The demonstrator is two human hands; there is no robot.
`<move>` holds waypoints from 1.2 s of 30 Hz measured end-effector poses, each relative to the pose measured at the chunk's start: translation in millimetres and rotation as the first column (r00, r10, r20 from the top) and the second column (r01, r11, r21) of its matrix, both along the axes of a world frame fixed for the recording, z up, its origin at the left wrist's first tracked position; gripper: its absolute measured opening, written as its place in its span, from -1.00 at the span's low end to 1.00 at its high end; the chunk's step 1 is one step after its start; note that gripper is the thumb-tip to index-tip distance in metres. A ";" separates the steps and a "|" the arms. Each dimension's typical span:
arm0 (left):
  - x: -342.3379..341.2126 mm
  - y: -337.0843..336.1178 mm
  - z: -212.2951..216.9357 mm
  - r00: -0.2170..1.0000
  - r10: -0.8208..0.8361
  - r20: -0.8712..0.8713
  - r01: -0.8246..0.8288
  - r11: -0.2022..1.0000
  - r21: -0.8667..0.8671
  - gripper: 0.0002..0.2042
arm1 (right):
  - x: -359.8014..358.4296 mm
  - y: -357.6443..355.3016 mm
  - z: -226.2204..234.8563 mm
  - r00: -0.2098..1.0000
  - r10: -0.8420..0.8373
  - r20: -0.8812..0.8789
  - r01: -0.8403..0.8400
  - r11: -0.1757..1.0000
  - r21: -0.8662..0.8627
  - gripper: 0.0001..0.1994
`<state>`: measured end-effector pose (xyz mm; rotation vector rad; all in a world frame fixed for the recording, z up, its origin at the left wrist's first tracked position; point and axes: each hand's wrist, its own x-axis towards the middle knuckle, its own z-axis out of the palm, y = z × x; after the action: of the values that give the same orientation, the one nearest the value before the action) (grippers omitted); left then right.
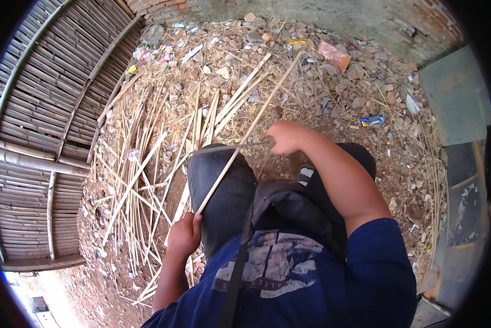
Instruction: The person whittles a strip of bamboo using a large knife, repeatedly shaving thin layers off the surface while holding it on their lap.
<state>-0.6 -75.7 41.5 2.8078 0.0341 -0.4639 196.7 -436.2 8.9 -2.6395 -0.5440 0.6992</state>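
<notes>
My left hand [184, 235] is closed around the near end of a long, pale bamboo strip [256, 119]. The strip slants up and away to the right, passing over my left knee. My right hand [285, 137] grips the handle of a long-bladed knife [223, 147], most of the handle hidden in the fist. The blade points left and crosses the strip above the knee; whether its edge touches the strip I cannot tell. Several loose bamboo strips [133, 186] lie scattered on the ground to the left and ahead.
A bamboo-slat wall [35, 98] stands on the left, and a plastered brick wall [333, 16] at the back. Rubble, a broken brick [334, 56] and a blue wrapper [372, 121] litter the ground. Grey panels [456, 93] line the right side. A dark bag [289, 210] rests on my lap.
</notes>
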 end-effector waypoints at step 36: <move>0.1 7.3 -20.0 0.998 -0.015 0.059 0.019 0.997 -0.074 -0.64 | -4.5 14.9 2.5 0.993 0.019 0.114 -0.027 0.997 0.066 -0.66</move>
<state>-0.5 -68.4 21.4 2.7490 -0.0189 -0.3784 192.3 -421.3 11.4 -2.6252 -0.6194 0.5300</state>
